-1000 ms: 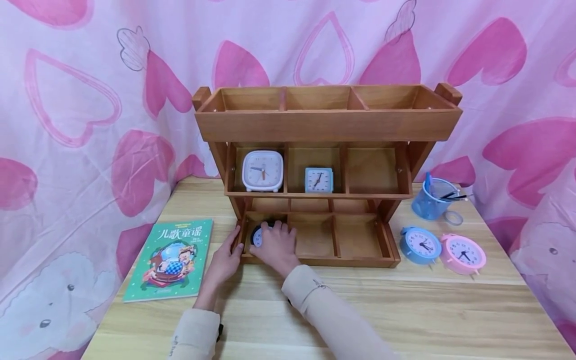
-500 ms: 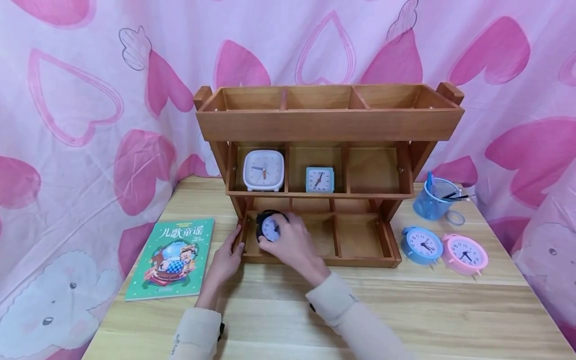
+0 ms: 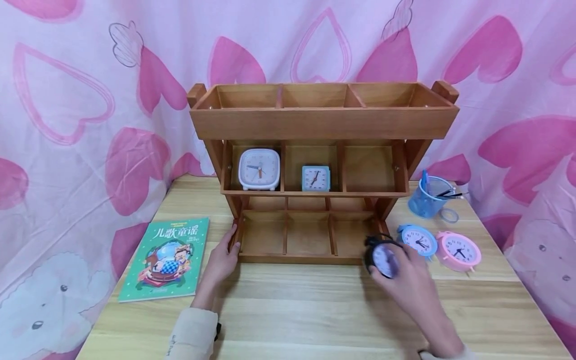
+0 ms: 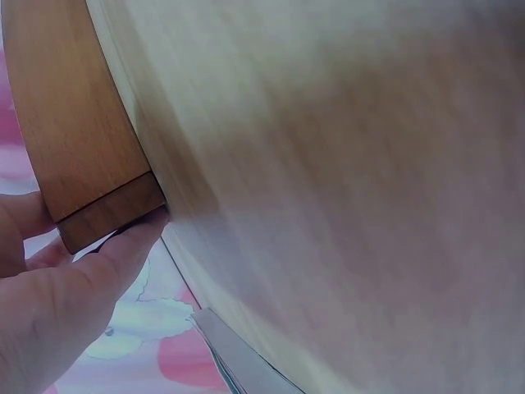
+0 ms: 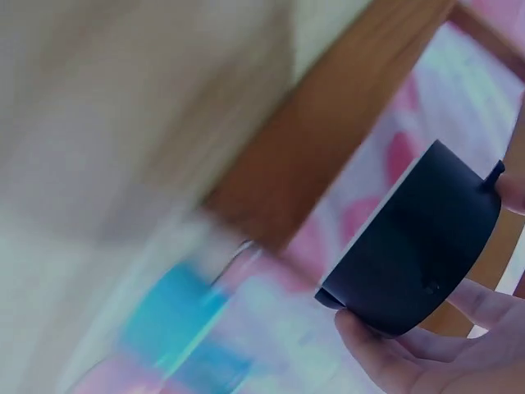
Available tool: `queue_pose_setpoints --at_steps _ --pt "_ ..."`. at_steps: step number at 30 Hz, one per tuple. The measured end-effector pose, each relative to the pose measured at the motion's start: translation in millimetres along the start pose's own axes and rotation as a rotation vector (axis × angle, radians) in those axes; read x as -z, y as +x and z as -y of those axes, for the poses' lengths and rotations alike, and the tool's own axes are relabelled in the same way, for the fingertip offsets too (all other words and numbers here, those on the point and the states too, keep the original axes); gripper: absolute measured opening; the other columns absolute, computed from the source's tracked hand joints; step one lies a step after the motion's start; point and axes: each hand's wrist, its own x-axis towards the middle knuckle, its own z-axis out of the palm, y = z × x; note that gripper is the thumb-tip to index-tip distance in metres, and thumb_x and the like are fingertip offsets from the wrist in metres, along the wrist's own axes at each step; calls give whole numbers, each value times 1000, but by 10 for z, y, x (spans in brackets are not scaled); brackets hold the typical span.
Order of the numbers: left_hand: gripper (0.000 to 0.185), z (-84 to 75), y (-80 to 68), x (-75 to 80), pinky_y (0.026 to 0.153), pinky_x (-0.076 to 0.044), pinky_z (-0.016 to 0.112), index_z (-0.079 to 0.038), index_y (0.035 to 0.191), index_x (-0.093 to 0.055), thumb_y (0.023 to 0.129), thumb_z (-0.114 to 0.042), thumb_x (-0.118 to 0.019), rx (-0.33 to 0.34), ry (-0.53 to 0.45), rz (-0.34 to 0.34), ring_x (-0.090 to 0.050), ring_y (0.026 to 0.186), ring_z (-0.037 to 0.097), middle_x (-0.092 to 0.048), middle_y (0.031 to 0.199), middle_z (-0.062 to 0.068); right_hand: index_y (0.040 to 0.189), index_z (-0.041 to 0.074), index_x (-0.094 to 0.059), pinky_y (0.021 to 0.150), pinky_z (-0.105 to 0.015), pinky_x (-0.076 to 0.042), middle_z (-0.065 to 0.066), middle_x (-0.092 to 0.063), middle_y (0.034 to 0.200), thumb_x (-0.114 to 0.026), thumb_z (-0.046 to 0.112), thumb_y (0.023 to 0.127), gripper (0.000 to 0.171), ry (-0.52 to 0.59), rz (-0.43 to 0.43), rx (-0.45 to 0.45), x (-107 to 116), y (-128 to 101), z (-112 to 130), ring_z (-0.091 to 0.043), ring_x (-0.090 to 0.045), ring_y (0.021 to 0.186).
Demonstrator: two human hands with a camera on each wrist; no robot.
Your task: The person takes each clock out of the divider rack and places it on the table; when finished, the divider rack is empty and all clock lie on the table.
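My right hand (image 3: 405, 275) grips a small black round alarm clock (image 3: 382, 257) with a pale face, low over the table in front of the wooden shelf's (image 3: 321, 122) bottom right corner. The right wrist view shows the clock's black body (image 5: 418, 246) held between my fingers (image 5: 394, 361), blurred. My left hand (image 3: 222, 257) rests against the shelf's bottom left corner; in the left wrist view its fingers (image 4: 74, 287) touch the wooden corner (image 4: 90, 197). A white square clock (image 3: 259, 169) and a small blue square clock (image 3: 315, 178) stand in the middle tier.
A blue round clock (image 3: 418, 240) and a pink round clock (image 3: 458, 251) lie on the table right of the shelf, just beyond the black one. A blue pen cup (image 3: 427, 199) stands behind them. A green book (image 3: 166, 257) lies at the left. A pink heart curtain (image 3: 90, 100) hangs behind.
My right hand lifted the black clock out of the shelf's bottom left compartment and carried it right, to the shelf's bottom right corner. The left hand stayed on the shelf.
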Motion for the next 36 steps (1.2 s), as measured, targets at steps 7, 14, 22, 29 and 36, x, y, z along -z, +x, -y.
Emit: queue_pose_setpoints --at_steps 7,14,22,29,36 --pt "56 10 -22 21 111 -27 57 -22 156 -20 104 -20 -41 -12 6 -1 -29 140 41 -25 157 20 112 -2 -59 65 -61 -47 -35 -55 105 -82 30 68 59 -66 20 -127 162 -286 -563 -46 -55 90" --pt "56 24 -20 9 112 -24 56 -22 156 -18 104 -20 -40 -9 -5 25 -24 143 40 -22 158 19 107 -8 -59 58 -58 -47 -35 -56 90 -82 27 67 58 -99 25 -119 89 -286 -886 -44 -57 75" --pt "56 0 -10 -20 113 -23 55 -20 156 -18 104 -18 -39 -22 -4 26 -23 143 40 -21 158 19 113 -13 -56 66 -61 -48 -41 -53 99 -80 32 73 64 -127 101 -141 70 -317 -937 -50 -56 82" --pt "57 -24 -27 -6 112 -25 56 -20 156 -17 104 -18 -39 -15 14 26 -26 142 40 -22 158 20 123 -5 -55 83 -73 -40 -35 -46 126 -70 41 85 62 -55 73 -58 245 -6 -451 -54 -48 110" --pt "56 -26 -33 7 111 -25 58 -20 156 -16 105 -19 -38 -13 21 26 -28 141 42 -22 157 22 127 5 -59 91 -56 -49 -16 -50 139 -72 22 86 46 118 -97 313 374 635 452 -36 -51 122"
